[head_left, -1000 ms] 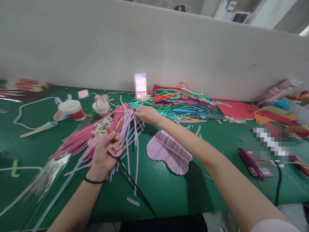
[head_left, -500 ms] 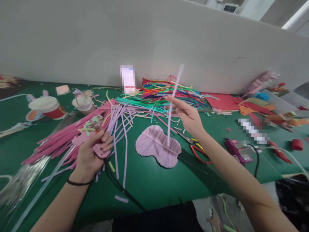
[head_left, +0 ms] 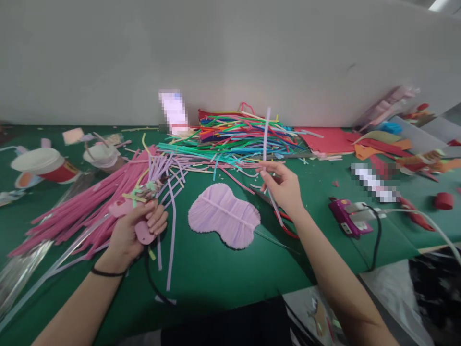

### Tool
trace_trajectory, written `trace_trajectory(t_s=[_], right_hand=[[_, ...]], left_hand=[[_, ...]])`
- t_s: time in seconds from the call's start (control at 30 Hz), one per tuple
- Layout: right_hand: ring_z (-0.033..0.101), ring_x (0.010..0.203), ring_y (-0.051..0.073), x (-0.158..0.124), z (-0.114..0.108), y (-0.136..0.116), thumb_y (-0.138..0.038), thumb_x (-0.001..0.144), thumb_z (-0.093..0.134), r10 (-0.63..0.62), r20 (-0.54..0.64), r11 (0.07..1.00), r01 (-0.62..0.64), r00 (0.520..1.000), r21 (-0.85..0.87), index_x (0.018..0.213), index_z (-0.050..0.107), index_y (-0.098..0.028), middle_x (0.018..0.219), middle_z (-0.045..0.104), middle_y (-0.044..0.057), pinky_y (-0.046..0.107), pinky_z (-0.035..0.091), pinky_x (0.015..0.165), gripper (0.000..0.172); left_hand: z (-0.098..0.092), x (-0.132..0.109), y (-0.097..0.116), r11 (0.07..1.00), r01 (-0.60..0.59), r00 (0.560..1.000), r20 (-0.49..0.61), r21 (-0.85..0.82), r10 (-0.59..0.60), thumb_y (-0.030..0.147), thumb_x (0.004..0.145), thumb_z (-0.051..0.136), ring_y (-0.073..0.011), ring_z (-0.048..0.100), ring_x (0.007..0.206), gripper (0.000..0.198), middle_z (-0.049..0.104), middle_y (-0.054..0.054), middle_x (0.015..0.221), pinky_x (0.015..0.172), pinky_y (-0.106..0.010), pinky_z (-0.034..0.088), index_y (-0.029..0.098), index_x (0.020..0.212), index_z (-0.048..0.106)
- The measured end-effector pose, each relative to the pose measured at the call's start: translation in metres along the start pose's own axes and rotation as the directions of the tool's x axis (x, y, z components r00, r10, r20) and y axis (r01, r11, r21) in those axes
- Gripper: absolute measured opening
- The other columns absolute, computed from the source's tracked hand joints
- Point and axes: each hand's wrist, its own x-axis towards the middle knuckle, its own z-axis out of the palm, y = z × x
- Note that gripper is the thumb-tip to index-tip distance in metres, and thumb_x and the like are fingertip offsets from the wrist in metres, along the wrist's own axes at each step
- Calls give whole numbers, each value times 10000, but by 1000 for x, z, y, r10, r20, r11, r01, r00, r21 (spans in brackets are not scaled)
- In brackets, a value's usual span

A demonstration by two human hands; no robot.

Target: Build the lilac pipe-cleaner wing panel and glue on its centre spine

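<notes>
My left hand (head_left: 139, 230) is closed around a pink glue gun (head_left: 144, 234), with glue stick and cable attached and scraps stuck near its nozzle. Between the fingertips of my right hand (head_left: 283, 187) is a lilac pipe cleaner (head_left: 266, 134), held upright with its lower end slanting beneath the palm. On the table between my hands lies a flat lilac pipe-cleaner piece (head_left: 223, 216), wavy-edged, with a raised strip across it and a thin strand running off its right side. Scissors with red handles (head_left: 288, 232) lie partly hidden behind my right hand.
Pink pipe cleaners (head_left: 82, 206) spread at left, beside lilac ones (head_left: 171, 230). A multicoloured pile (head_left: 245, 134) lies against the grey partition (head_left: 230, 57). Paper cups (head_left: 43, 163) stand far left; a blurred phone (head_left: 175, 113) leans at the back. A purple power strip (head_left: 347, 218) sits right.
My right hand has lowered and moved slightly right, away from above the lilac piece. The pipe cleaner has come with it. The left hand keeps its hold; the view has shifted a little.
</notes>
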Motion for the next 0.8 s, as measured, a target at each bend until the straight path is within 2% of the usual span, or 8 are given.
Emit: trace_trajectory(t_s=[0.1,0.2,0.27,0.33,0.47,0.5,0.67,0.8], right_hand=[[675,735,161,-2,2,16,-227,910,524,-80,160,954,122,984,-273,1096,676,-230,1028,723,42,302,517,689,240],[635,995,239,-3,1,23,-179,899,525,-126,238,858,226,963,-462,1011,712,-209,1041,720,73,385,473,870,220],[609,994,248,-5,0,20,-199,886,567,-147,238,833,250,960,-494,996,719,-206,1014,712,75,405,451,893,187],[590,941,232,-12,0,11,-243,887,596,-171,309,824,308,936,-476,996,727,-217,960,694,67,389,448,870,173],[557,877,212,-40,5,-7,-357,896,610,-127,566,824,404,815,-397,986,742,-231,852,650,57,361,446,824,204],[556,869,213,-48,7,-8,-387,885,624,-101,572,828,387,814,-405,982,741,-227,844,643,57,361,446,815,221],[558,817,210,-76,21,-4,-407,874,635,5,432,839,232,902,-493,927,729,-199,810,623,53,356,448,775,234],[567,828,214,-81,27,-3,-351,889,621,0,394,846,210,919,-491,851,719,-200,797,639,52,352,450,766,184]], left_hand=[[2,1,0,1000,-10,1000,-6,4,10,76,807,537,-100,356,418,247,392,14,471,396,-196,375,174,599,448],[2,1,1,1000,-13,1000,-17,12,13,68,803,525,-104,351,418,269,388,10,466,397,-206,371,176,576,429],[3,1,1,1000,-5,1000,-25,22,6,69,796,536,-106,356,421,279,387,7,465,404,-212,372,177,566,420],[5,0,1,1000,-9,1000,-30,23,10,67,793,539,-107,357,423,275,385,7,465,407,-213,364,178,571,420],[7,-1,0,1000,-8,998,-63,-16,7,59,801,529,-111,345,419,253,371,17,469,404,-210,342,187,614,417],[8,-1,0,1000,-1,997,-73,-29,-1,63,800,536,-112,345,420,255,370,19,471,405,-211,341,190,618,410],[6,1,0,1000,10,997,-74,-25,-12,72,784,557,-112,347,428,280,377,18,474,411,-217,347,193,600,383],[3,2,0,1000,0,999,-41,9,1,67,786,535,-112,350,432,271,385,10,475,412,-218,357,184,582,399]])
